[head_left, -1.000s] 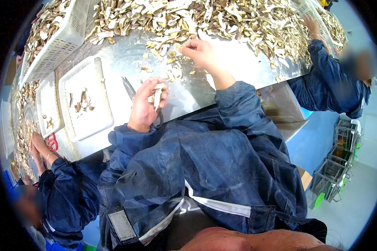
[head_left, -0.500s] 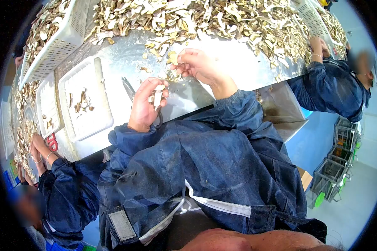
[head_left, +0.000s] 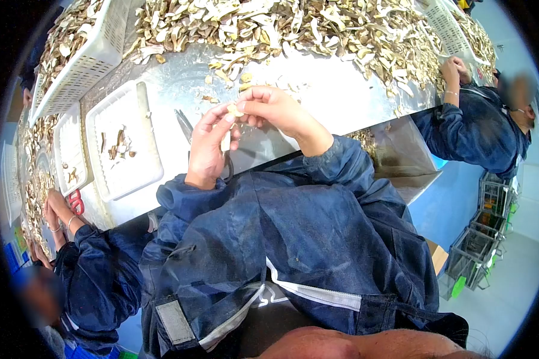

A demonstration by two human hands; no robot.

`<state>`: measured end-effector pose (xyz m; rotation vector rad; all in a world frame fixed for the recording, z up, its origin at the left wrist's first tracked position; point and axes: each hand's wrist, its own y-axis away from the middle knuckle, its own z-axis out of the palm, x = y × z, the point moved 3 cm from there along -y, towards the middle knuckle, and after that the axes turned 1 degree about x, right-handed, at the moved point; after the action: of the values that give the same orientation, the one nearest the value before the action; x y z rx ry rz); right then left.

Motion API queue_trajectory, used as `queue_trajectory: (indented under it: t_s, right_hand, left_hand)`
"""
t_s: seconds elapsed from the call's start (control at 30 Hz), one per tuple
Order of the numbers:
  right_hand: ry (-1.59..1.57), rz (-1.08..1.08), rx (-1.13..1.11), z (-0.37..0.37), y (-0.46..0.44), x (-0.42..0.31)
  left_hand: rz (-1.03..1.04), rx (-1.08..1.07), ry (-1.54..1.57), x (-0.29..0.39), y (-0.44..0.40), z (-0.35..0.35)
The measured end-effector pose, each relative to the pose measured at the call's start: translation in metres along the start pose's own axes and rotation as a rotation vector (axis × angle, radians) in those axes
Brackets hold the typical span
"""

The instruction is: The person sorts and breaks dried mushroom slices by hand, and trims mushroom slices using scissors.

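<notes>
My left hand is closed around pale dried mushroom slices, one showing between its fingers. My right hand meets it, thumb and fingers pinching a small cream mushroom piece at the left fingertips. Both hands hover over the near edge of the metal table. Scissors lie just left of my left hand, their handles partly hidden behind it. Beyond my fingers are a few loose yellowish bits and a large heap of dried mushroom slices.
A white tray with a few dark pieces lies to the left, beside a narrower white tray. White perforated crates of slices stand at both far sides. Co-workers in dark blue sit left and right. Red-handled scissors lie left.
My right hand has moved left and down from the loose bits to meet my left hand. Its yellowish piece now lies on the table, and it pinches a piece at the left fingertips.
</notes>
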<state>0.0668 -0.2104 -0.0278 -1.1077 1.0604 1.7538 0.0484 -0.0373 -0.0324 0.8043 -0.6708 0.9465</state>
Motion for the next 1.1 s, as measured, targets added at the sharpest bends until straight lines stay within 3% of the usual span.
queue_trajectory:
  t_s: [0.13, 0.33, 0.63, 0.83, 1.03, 1.1]
  right_hand:
    - [0.212, -0.093, 0.062, 0.004, 0.001, -0.003]
    - [0.274, -0.061, 0.098, 0.007, 0.006, -0.004]
    - [0.201, -0.098, 0.151, 0.012, 0.008, -0.003]
    - [0.127, -0.011, 0.201, 0.019, 0.007, -0.008]
    - [0.113, -0.186, 0.229, 0.006, -0.009, 0.001]
    - [0.51, -0.327, 0.367, -0.007, -0.018, -0.008]
  left_hand:
    - [0.065, 0.033, -0.141, 0.0, 0.003, 0.003]
    - [0.045, 0.061, -0.189, -0.002, 0.005, 0.001]
    - [-0.014, 0.06, -0.043, -0.007, 0.004, -0.004]
    - [-0.05, 0.026, 0.078, -0.004, 0.0, -0.009]
    - [-0.033, 0.028, 0.042, 0.005, -0.012, -0.017]
    - [0.004, 0.038, -0.049, 0.018, -0.021, -0.019]
